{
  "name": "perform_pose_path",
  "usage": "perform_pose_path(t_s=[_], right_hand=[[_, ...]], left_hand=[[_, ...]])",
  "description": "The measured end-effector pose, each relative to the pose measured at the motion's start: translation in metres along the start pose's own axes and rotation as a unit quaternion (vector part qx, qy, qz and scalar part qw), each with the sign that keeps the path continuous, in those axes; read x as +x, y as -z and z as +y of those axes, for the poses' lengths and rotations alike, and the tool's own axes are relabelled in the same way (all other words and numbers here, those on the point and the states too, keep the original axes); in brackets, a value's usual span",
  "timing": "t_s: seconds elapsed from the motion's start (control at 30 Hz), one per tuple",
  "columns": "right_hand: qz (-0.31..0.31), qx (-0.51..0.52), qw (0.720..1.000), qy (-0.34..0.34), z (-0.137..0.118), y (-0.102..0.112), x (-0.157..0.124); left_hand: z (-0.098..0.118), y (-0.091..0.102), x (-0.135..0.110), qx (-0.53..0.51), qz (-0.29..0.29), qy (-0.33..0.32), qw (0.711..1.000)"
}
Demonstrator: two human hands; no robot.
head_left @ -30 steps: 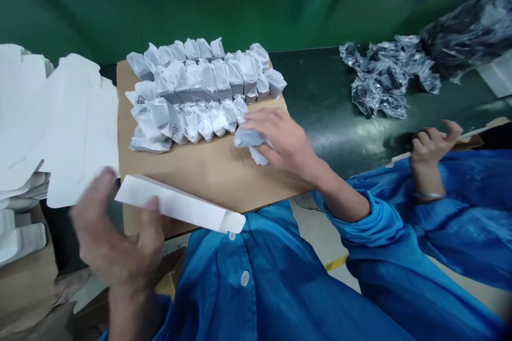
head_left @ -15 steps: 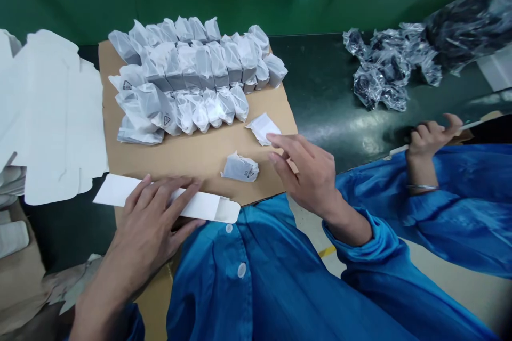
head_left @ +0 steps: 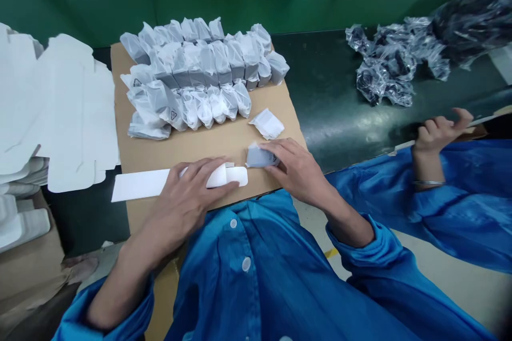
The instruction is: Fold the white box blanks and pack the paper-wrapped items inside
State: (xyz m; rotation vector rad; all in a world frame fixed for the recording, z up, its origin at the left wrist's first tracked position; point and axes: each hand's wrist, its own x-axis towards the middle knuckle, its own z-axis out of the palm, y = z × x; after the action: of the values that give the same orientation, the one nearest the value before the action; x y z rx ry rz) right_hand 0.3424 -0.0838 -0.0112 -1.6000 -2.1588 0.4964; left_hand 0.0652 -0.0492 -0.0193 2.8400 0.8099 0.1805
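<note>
Left hand, curled, gripped the white carton, apparently steadying it; right hand, nearly closed, pinched 1 wrapped packet.

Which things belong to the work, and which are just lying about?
In use: white box under left hand, wrapped packet in right hand; likely rows of packets, white bundle, flat cartons, cardboard sheet.
Seemingly lying about: clear plastic bags, dark bag.

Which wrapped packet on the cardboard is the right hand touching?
The greyish packet beside the flap end of the white carton: the right hand grips its end. The whiter packet and the grouped packets farther back are untouched.
</note>
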Motion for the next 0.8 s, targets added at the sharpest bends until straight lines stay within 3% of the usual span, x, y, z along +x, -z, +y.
perform_pose_path(t_s=[0.1,0.2,0.37,0.47,0.63,0.7,0.8], right_hand=[[-0.051,0.102,0.992,0.05,-0.01,0.0,-0.003],[-0.064,0.059,0.991,0.1,-0.025,-0.018,0.001],[0.036,-0.069,0.99,0.116,-0.047,-0.052,0.001],[0.077,-0.017,0.989,0.123,-0.042,-0.055,-0.006],[0.061,0.029,0.987,0.148,-0.023,-0.046,-0.003],[0.057,0.05,0.983,0.165,-0.023,-0.05,0.003],[0.095,0.08,0.984,0.13,-0.034,-0.063,0.011]], left_hand=[[-0.002,0.001,-0.001,-0.021,0.015,-0.001,1.0],[-0.002,0.001,-0.003,-0.031,0.029,0.002,0.999],[-0.001,-0.003,-0.007,-0.025,0.076,0.026,0.996],[0.003,-0.009,-0.009,-0.014,0.114,0.039,0.993],[0.014,-0.018,-0.008,0.02,0.173,0.07,0.982],[0.019,-0.02,-0.008,0.032,0.186,0.066,0.98],[0.022,-0.025,-0.009,0.063,0.202,0.07,0.975]])
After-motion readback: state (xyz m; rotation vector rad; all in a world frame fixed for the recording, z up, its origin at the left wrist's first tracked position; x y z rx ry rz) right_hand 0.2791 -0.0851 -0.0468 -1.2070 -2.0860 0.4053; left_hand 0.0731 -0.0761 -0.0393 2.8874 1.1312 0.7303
